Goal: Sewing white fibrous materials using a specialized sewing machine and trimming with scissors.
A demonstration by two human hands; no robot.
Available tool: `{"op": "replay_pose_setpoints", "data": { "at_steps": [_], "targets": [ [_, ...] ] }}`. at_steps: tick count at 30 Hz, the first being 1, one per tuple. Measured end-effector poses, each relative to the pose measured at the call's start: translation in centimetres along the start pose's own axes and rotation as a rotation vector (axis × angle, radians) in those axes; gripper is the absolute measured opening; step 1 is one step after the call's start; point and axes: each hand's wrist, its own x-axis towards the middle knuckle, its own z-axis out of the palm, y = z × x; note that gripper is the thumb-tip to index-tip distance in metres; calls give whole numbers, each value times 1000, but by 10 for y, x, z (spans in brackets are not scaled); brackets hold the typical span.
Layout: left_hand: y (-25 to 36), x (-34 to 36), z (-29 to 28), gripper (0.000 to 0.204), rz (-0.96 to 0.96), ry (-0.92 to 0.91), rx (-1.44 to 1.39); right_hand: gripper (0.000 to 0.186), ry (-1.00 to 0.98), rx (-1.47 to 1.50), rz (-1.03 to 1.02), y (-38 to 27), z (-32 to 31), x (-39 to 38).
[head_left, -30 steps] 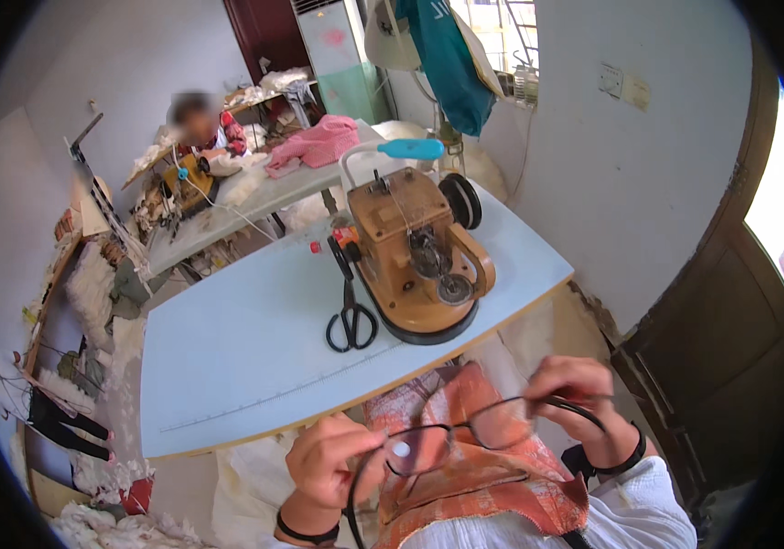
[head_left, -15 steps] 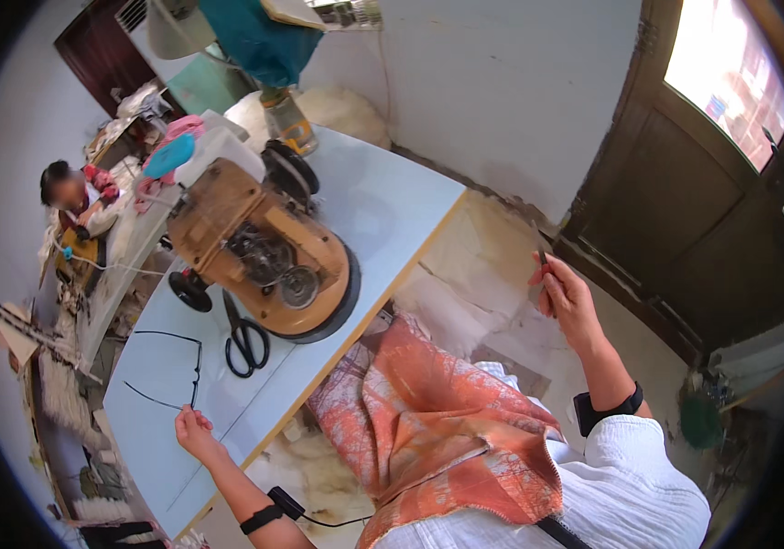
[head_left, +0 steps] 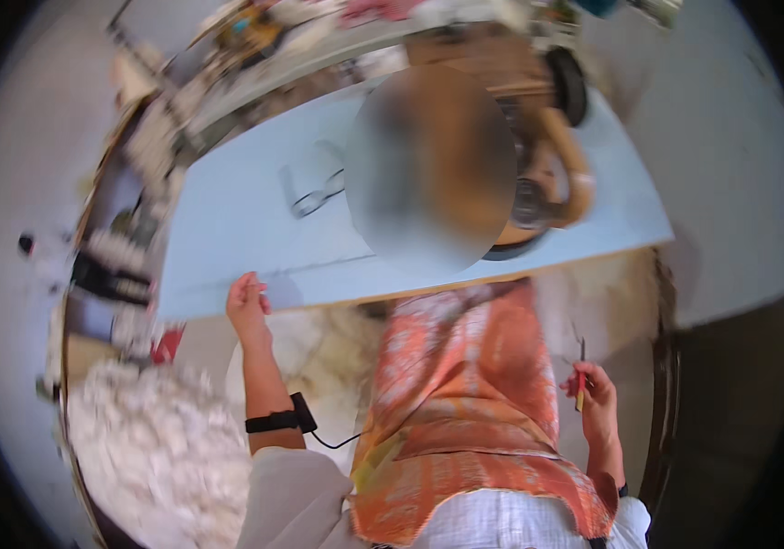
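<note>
Over the near left edge of the blue table (head_left: 227,247) is my left hand (head_left: 247,300), fingers curled in. Whether anything is between them cannot be seen. A pair of dark-framed glasses (head_left: 319,196) lies farther in on the tabletop, apart from that hand. My right hand (head_left: 595,389) is off the table at the right, closed around a slim hand tool (head_left: 580,389) with a red-and-yellow handle and a thin dark tip pointing away from me. Its exact kind is unclear.
A brown machine body (head_left: 575,169) with a black wheel (head_left: 567,87) lies on the table, partly covered by a round blurred patch. Orange patterned cloth (head_left: 465,393) covers my lap. A large heap of white fluffy fibre (head_left: 154,448) sits at the lower left.
The whole view has swung leftward, bringing the fibre heap in. My left hand is now farther from the glasses, near the table edge. My right hand still holds the tool, lower in view.
</note>
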Motion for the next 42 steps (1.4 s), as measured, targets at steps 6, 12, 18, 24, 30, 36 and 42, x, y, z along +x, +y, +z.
{"op": "replay_pose_setpoints", "data": {
  "at_steps": [6,12,18,24,30,36,42],
  "targets": [
    [-28,-91,-164,16,-131,405,95,16,-96,-220,21,-3,20,47],
    [-62,-158,-220,13,-312,518,83,34,9,-352,-117,-1,5,80],
    [-85,-150,-208,16,-369,446,53,34,186,-757,-336,31,-47,91],
    [-133,-144,-150,11,-238,197,76,28,134,-660,-41,92,-124,77],
    [-39,-157,25,17,351,-531,409,16,310,-275,209,134,-109,77],
    [65,-176,178,27,990,-951,390,28,591,-203,314,157,-120,74],
    [100,-207,324,60,1358,-1127,506,25,692,-371,380,221,-137,80]
  ]
}}
